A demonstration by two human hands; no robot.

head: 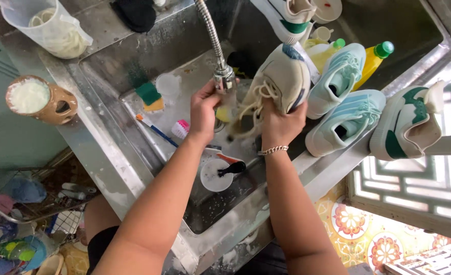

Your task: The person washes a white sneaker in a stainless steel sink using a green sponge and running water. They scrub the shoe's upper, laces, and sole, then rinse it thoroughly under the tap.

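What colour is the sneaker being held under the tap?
The sneaker in the right hand is cream with a dark blue patch, seen in the head view.

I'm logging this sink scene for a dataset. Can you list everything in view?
cream sneaker: 1, cream, held under faucet
faucet: 1, metal, over sink
sink: 1, steel
mint sneakers: 2, sink's right edge
white-green sneakers: 2, one on right rim, one at top
yellow bottles: 2, green caps, behind sneakers
sponge: 1, green-yellow, in basin
toothbrush: 1, blue, in basin
left hand: on faucet head
right hand: gripping cream sneaker
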